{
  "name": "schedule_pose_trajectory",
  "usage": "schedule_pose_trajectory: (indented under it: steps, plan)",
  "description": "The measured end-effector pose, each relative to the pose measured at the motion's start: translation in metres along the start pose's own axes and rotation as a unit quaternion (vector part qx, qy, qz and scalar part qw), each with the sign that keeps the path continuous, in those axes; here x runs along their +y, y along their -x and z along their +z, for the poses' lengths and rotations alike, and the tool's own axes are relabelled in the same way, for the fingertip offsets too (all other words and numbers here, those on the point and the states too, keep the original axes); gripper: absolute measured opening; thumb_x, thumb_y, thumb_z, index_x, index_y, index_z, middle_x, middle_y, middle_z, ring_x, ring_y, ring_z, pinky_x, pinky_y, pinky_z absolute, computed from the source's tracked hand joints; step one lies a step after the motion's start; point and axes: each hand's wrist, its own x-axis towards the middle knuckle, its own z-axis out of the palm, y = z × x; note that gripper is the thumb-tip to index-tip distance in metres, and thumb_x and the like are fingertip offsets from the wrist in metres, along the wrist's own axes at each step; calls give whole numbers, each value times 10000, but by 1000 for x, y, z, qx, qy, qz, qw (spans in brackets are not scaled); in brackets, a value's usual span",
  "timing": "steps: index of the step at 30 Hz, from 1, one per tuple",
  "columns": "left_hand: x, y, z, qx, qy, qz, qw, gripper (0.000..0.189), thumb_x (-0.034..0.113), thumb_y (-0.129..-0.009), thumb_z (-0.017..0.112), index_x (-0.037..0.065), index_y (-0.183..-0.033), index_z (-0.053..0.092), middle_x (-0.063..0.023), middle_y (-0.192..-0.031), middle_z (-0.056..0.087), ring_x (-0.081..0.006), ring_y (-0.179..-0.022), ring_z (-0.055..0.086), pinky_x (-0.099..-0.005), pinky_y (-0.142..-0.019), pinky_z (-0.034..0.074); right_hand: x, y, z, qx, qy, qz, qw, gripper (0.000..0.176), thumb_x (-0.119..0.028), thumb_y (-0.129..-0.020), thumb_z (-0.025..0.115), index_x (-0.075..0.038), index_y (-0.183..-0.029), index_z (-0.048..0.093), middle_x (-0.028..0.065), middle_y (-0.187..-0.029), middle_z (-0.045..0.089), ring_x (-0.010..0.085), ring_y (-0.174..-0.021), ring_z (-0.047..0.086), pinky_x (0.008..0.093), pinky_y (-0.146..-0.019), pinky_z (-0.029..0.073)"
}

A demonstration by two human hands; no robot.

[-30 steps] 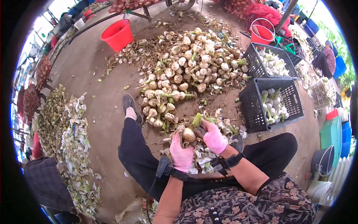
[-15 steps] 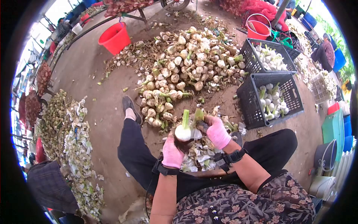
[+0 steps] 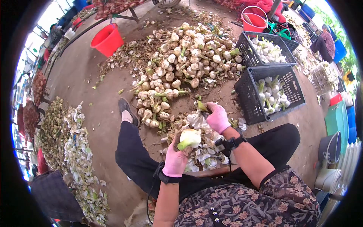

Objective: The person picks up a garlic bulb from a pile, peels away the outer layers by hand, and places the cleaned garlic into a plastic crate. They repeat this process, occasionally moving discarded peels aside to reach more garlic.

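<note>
In my pink-gloved left hand (image 3: 176, 158) is a peeled white garlic bulb (image 3: 191, 137), its cut green stem tilted down toward me. My right hand (image 3: 218, 119), also in a pink glove, is up and apart from the bulb, fingers pinched on a strip of garlic skin (image 3: 202, 106) with a greenish end. Between my legs lies a heap of stripped skins (image 3: 206, 153). Just beyond my hands spreads a large pile of unpeeled garlic bulbs (image 3: 194, 64).
Two black crates hold peeled bulbs at the right, the nearer crate (image 3: 247, 100) and the farther crate (image 3: 247, 49). Red buckets stand at the back left (image 3: 107, 41) and back right (image 3: 254, 23). Discarded skins (image 3: 77, 147) line the left. A person (image 3: 325, 45) sits far right.
The bulb has tipped from stem-up to stem pointing down toward me. My right hand has moved away from it with a strip of skin. The view has shifted slightly.
</note>
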Motion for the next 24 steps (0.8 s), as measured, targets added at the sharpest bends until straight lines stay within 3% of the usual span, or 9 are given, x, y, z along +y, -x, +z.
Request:
schedule_pose_trajectory:
  steps: [2,4,5,6,8,10,13,18,24]
  plan:
    - [2,-3,2,6,-5,13,1000,527,-52,-800,643,-3,-1283,437,-80,-1186,566,-178,-1085,559,-298,-905,476,-3,0,-11,-56,44,43,997,362,-22,-740,645,-11,-1099,605,149,-958,661,344,-921,624,371,-835,483]
    - [4,1,6,17,-71,49,996,524,-9,-790,683,2,-1261,454,-76,-1172,572,-170,-1072,560,-279,-908,463,-4,15,-12,-11,-21,-112,993,396,-5,-740,621,-45,-1134,606,147,-1032,655,316,-981,626,353,-880,482]
    - [0,-2,0,18,-69,57,996,523,32,-780,715,7,-1239,465,-73,-1163,575,-165,-1062,560,-281,-904,465,-23,19,-24,-76,-151,-96,981,427,8,-740,633,-51,-1161,600,136,-1111,630,287,-1012,618,323,-917,466]
    - [-2,-4,-4,19,-70,55,996,523,32,-780,715,7,-1239,465,-73,-1163,575,-165,-1062,560,-281,-904,465,-35,25,-31,-76,-152,-94,981,427,8,-740,633,-51,-1161,600,136,-1111,630,287,-1012,618,323,-917,466]
    - [-6,-8,-9,38,-97,52,993,603,74,-754,743,31,-1270,434,-90,-1202,549,-219,-1073,566,-336,-932,472,-50,35,-40,-225,-300,-8,927,410,30,-742,632,-32,-1147,605,125,-1063,651,244,-994,628,297,-901,468]
    - [-11,-11,-12,36,-85,52,994,596,99,-754,749,41,-1261,442,-81,-1185,555,-221,-1064,569,-345,-927,476,-54,39,-35,-210,-204,-46,955,416,138,-712,606,-19,-1096,638,95,-1047,655,168,-995,615,279,-885,470]
    - [-13,-8,-14,30,-46,57,997,570,146,-762,748,61,-1245,457,-69,-1155,566,-228,-1051,574,-362,-918,483,-56,42,-32,-192,-194,-46,961,378,123,-702,611,-27,-1046,662,94,-979,673,173,-944,637,281,-845,486]
    - [-14,-5,-11,45,30,60,997,546,250,-805,707,53,-1250,458,-74,-1151,568,-232,-1053,573,-375,-921,484,-68,51,-25,-95,-79,-102,987,263,72,-717,614,-33,-952,670,124,-849,665,242,-799,661,307,-714,515]
    - [-9,0,-13,38,104,-32,993,579,296,-835,670,37,-1291,425,-101,-1199,538,-242,-1087,555,-375,-940,467,-70,40,-31,-125,-76,-109,983,154,30,-736,612,-20,-879,643,140,-811,649,280,-765,651,340,-674,509]
